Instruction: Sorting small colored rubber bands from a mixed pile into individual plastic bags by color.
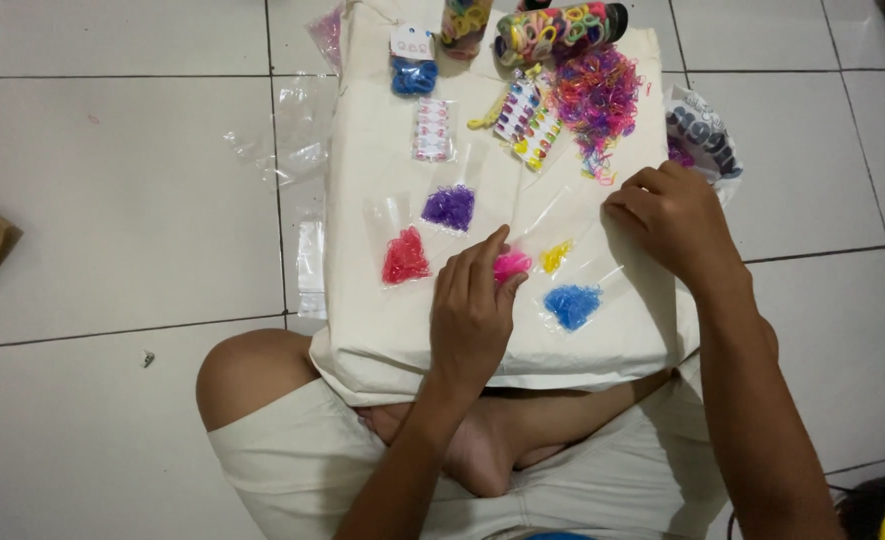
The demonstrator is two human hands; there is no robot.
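Observation:
A cream cloth-covered board rests on my lap. My left hand pinches a small bunch of pink rubber bands lying on it. My right hand presses its fingertips on a clear plastic bag just below a loose heap of pink, purple and orange bands. Around my left hand lie small clear bags of red bands, purple bands, yellow bands and blue bands.
At the board's far edge stand two clear tubes of coloured hair ties, a blue scrunchie on a card, and cards of hair clips. Empty plastic sleeves lie on the white tiled floor. A printed bag sits to the right.

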